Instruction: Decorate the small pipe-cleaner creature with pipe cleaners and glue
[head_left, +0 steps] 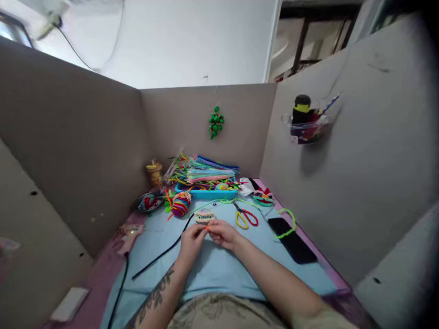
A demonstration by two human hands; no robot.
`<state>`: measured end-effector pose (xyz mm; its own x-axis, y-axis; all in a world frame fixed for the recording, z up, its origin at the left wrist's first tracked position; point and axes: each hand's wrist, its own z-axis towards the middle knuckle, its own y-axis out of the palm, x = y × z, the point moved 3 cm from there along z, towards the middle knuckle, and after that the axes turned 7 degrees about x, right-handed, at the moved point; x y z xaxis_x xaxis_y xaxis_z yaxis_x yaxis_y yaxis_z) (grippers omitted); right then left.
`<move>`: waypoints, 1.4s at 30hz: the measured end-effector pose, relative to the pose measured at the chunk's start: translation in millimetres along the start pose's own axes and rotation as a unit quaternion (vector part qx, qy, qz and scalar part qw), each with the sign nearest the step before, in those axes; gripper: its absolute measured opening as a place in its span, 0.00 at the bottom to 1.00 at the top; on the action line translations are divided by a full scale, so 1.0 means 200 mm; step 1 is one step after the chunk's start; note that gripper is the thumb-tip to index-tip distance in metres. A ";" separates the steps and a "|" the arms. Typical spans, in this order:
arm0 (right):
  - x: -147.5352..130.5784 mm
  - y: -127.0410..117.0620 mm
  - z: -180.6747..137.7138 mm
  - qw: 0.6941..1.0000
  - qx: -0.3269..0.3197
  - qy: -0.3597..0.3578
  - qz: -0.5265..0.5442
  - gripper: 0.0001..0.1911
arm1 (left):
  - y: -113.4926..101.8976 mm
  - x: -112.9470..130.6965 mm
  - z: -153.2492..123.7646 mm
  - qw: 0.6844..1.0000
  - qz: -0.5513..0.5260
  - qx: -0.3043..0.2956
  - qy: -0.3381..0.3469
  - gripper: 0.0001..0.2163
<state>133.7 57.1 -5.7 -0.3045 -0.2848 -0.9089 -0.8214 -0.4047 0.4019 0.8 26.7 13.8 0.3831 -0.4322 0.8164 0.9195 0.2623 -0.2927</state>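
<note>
My left hand [192, 241] and my right hand [222, 234] meet over the light blue cloth [206, 269], fingertips pinched together on a short orange pipe cleaner piece [207, 227]. Just beyond them lies a small striped pipe cleaner piece [205, 215]. A long black pipe cleaner [164, 251] runs along the cloth to the left of my left hand. Scissors [245, 217] with yellow and red handles lie to the right of my right hand.
A blue tray [206, 193] piled with coloured pipe cleaners stands at the back. A black phone [291, 240] and a green pipe cleaner loop [287, 224] lie at right. Grey cardboard walls enclose the desk; a green ornament [216, 122] hangs on the back wall.
</note>
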 end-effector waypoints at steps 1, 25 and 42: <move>0.00 0.01 0.00 1.000 0.016 -0.014 0.000 0.11 | 0.00 -0.01 0.00 1.000 -0.005 -0.005 -0.016 0.08; -0.04 0.03 -0.04 0.890 0.164 -0.299 -0.301 0.04 | 0.05 -0.05 0.01 0.953 -0.222 -0.050 -0.200 0.14; -0.09 0.07 -0.09 0.844 0.143 -0.376 -0.355 0.06 | 0.07 -0.08 0.00 0.922 -0.305 -0.080 -0.224 0.13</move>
<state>136.3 41.5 17.9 0.1814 0.6167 -0.7660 -0.9756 0.0148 -0.2191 6.5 36.6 -3.7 -0.2523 -0.0475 0.9665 0.9666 -0.0580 0.2495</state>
